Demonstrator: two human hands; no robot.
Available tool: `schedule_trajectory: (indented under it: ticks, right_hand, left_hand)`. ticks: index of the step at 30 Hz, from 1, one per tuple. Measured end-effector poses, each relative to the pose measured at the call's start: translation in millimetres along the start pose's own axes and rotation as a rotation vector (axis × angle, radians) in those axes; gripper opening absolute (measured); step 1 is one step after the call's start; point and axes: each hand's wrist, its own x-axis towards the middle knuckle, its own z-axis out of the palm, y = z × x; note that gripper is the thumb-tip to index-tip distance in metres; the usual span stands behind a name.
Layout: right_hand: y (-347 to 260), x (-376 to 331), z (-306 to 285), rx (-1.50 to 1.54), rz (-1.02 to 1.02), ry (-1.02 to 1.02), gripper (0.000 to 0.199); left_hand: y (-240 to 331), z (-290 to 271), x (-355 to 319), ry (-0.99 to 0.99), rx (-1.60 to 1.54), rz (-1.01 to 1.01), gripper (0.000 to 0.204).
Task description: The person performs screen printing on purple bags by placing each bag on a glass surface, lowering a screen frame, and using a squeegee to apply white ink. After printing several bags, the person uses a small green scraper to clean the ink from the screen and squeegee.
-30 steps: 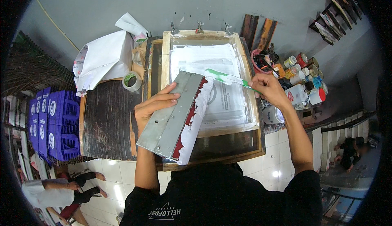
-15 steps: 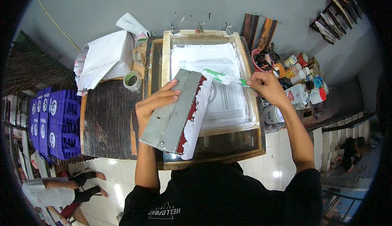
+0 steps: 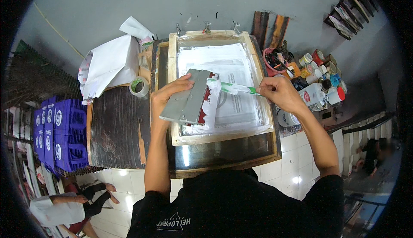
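Observation:
My left hand (image 3: 175, 88) grips a grey metal-handled squeegee (image 3: 186, 97) over the left half of a wooden-framed printing screen (image 3: 219, 137). The squeegee's red blade (image 3: 202, 116) is partly coated in thick white ink. In my right hand (image 3: 278, 92), a narrow spatula (image 3: 240, 89), smeared white and green, is pinched by its right end. Its other end meets the inky blade near the squeegee's far corner. White ink also coats the screen's mesh (image 3: 206, 57), through which a faint printed design shows.
Clamps (image 3: 207, 28) hold the screen's far edge. A tape roll (image 3: 139, 86) and white paper (image 3: 112, 59) lie left. Right are a pink basket (image 3: 272, 69), several jars and a white jug (image 3: 312, 94). Purple folded stacks (image 3: 58, 130) stand far left; one person (image 3: 58, 208) sits lower left, another lower right.
The squeegee has moved away from me and slightly right, with my left hand. The spatula's left end has shifted a little left and nearer me along the blade. Less white ink hangs from the blade.

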Motion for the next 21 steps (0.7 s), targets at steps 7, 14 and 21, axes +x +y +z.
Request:
schedule_trajectory:
  ticks: [7, 14, 21]
  right_hand:
    - [-5.3, -15.2, -11.9, 0.07, 0.011, -0.028, 0.024]
    - [-24.9, -43.9, -24.7, 0.076, -0.022, -0.007, 0.025]
    - [-26.7, -67.8, -33.8, 0.303, 0.052, -0.094, 0.022]
  left_hand:
    - [-5.9, 10.7, 17.5, -0.01, 0.042, 0.018, 0.024]
    - [-5.3, 14.1, 27.7, -0.059, 0.091, 0.016, 0.023]
    - [2.1, 18.4, 27.9, -0.088, 0.241, -0.037, 0.025]
